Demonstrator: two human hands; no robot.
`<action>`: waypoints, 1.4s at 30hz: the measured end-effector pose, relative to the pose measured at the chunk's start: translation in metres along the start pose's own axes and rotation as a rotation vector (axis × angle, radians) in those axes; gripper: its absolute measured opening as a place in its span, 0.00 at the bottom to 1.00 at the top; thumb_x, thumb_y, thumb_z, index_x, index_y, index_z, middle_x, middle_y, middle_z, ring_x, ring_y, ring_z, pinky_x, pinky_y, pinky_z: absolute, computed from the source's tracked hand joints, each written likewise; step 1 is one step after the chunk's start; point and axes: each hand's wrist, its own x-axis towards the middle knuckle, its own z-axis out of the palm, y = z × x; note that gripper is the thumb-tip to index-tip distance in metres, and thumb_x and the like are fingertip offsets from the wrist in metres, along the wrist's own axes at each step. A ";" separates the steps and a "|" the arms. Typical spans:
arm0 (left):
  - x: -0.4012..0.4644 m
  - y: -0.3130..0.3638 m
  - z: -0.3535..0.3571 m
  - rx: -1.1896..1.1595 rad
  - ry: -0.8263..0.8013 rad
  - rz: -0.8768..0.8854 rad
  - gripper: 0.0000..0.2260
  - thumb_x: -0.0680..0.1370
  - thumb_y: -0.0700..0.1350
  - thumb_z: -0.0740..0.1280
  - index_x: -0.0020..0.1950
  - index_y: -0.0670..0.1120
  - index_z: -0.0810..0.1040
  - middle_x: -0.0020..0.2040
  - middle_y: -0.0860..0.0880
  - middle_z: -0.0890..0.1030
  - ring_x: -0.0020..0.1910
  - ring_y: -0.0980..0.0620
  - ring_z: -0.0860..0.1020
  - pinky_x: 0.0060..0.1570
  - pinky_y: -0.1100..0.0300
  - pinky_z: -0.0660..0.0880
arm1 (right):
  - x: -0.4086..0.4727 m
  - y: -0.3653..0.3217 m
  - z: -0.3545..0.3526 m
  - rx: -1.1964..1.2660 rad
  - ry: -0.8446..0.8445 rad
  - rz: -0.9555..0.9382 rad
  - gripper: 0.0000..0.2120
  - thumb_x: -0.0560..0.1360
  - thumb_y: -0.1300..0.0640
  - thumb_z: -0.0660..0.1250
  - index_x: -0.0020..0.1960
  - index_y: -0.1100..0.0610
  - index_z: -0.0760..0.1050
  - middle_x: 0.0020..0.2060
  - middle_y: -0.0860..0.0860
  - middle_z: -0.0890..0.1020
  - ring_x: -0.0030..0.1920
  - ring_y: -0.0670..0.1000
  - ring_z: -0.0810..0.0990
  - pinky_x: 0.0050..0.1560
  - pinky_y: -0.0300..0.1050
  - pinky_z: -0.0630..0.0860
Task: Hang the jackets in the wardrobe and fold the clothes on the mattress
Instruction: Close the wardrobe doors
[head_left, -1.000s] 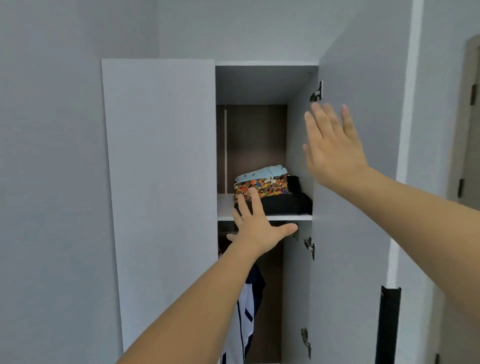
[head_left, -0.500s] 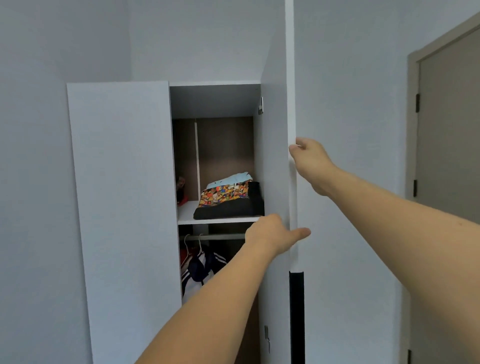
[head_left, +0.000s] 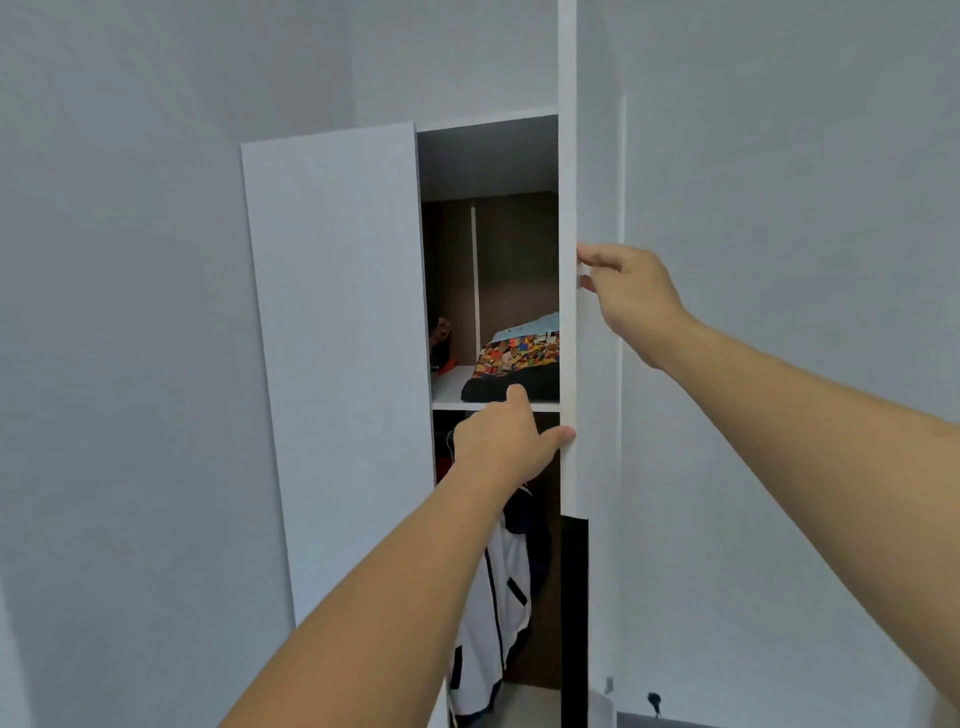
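Gripping wardrobe door edge, right hand fingers curled; left hand thumb pressing it

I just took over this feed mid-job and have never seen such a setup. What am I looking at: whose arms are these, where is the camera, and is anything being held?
There is no machine here: these are a person's two bare arms, seen from a camera worn on the head that looks forward and down. In front stands a wardrobe with its right door seen edge-on. The right hand grips that door's edge from the outer side; the left hand touches the same edge lower down with its thumb. Inside, a shelf carries a stack of folded clothes. Below it hangs a white jacket with dark trim. Neither hand holds any clothing.
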 end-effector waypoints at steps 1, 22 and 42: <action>0.002 -0.009 -0.001 -0.019 0.016 -0.017 0.32 0.75 0.68 0.63 0.69 0.49 0.62 0.51 0.49 0.78 0.45 0.48 0.78 0.37 0.56 0.72 | 0.002 0.001 0.009 -0.015 -0.025 -0.014 0.18 0.84 0.59 0.55 0.70 0.50 0.74 0.68 0.46 0.76 0.68 0.50 0.74 0.69 0.50 0.71; 0.162 -0.193 0.040 0.335 0.222 0.127 0.45 0.78 0.47 0.67 0.79 0.48 0.32 0.80 0.53 0.40 0.79 0.44 0.48 0.70 0.38 0.61 | 0.098 0.131 0.195 -1.212 -0.336 -0.415 0.53 0.75 0.36 0.64 0.76 0.50 0.26 0.76 0.47 0.29 0.78 0.54 0.36 0.77 0.58 0.38; 0.297 -0.249 0.100 0.367 0.192 0.099 0.49 0.76 0.61 0.68 0.77 0.55 0.29 0.79 0.54 0.33 0.78 0.41 0.36 0.71 0.30 0.50 | 0.186 0.237 0.244 -1.231 -0.187 -0.688 0.47 0.74 0.29 0.54 0.78 0.51 0.32 0.78 0.50 0.33 0.78 0.53 0.33 0.76 0.57 0.31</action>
